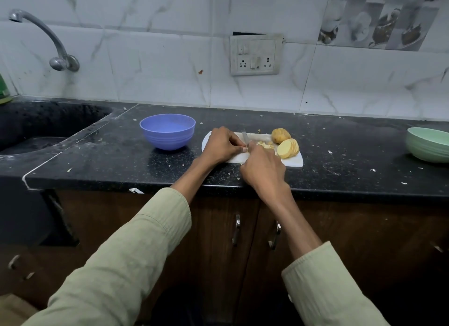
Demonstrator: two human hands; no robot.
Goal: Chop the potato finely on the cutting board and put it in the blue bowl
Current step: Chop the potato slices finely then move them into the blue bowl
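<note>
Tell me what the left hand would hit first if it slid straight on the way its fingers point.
Probably the knife blade and right hand, both right at the left hand's fingers; beyond them lie the diced potato pieces. Depth is hard to judge.

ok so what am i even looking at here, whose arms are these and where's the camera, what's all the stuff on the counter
There is no machine: these are a person's own arms, filmed by one camera worn on the head, looking forward and down. On the dark counter lies a white cutting board. The right hand grips a knife, of which only the blade shows. The left hand pinches a small piece of potato at the blade. On the board lie small cut bits, a fan of slices and an uncut chunk with skin. A blue bowl stands left of the board, and looks empty. A green bowl sits far right, a sink and tap far left.
</note>
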